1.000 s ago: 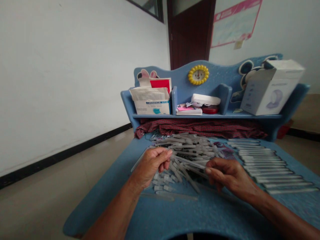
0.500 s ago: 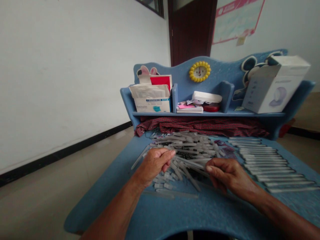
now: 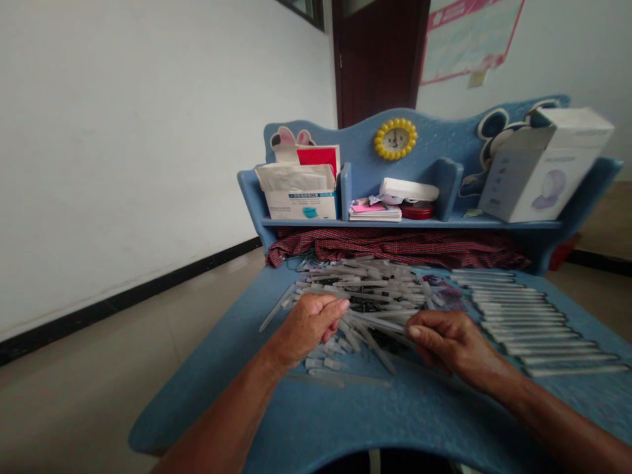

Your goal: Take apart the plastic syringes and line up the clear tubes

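Between my two hands stretches a slim translucent pen (image 3: 378,321). The fingertips of my left hand (image 3: 313,326) are closed at its left end, while my right hand (image 3: 444,339) pinches the other end between thumb and curled forefinger. Behind and below them lies a loose pile of translucent pen parts (image 3: 365,283), some showing black pieces. Short clear pen caps (image 3: 320,363) are scattered by my left hand. To the right, several finished-looking pens (image 3: 533,322) with dark ends lie side by side in a row.
All this rests on a blue desk (image 3: 395,415). A bunched red checked cloth (image 3: 395,247) lies under the shelf at the back. On the shelf stand a mask box (image 3: 301,204), papers (image 3: 375,214), a red round case (image 3: 417,210) and a white carton (image 3: 543,171).
Both hands keep nearly the same place and grip on the pen. The view has shifted very slightly; the pile and the row look unchanged.
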The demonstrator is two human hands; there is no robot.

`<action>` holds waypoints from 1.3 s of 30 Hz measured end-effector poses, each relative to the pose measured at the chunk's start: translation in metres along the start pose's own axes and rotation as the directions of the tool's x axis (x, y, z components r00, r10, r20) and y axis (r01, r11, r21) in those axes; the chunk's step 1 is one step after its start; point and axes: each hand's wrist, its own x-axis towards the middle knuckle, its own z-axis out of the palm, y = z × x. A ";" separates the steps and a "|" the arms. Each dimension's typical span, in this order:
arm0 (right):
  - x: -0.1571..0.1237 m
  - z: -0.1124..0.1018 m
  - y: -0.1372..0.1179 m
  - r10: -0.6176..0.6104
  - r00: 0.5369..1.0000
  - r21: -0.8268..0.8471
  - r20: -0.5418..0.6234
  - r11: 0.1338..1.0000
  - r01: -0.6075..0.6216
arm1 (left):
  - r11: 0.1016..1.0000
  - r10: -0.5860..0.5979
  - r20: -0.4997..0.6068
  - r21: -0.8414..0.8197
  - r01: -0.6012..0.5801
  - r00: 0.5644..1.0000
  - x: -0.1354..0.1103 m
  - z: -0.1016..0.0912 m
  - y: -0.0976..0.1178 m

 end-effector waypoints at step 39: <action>-0.004 -0.001 0.002 -0.281 0.959 -0.411 -0.018 0.877 0.249 | 0.935 -0.148 -0.146 -0.342 0.091 0.978 0.008 0.015 -0.005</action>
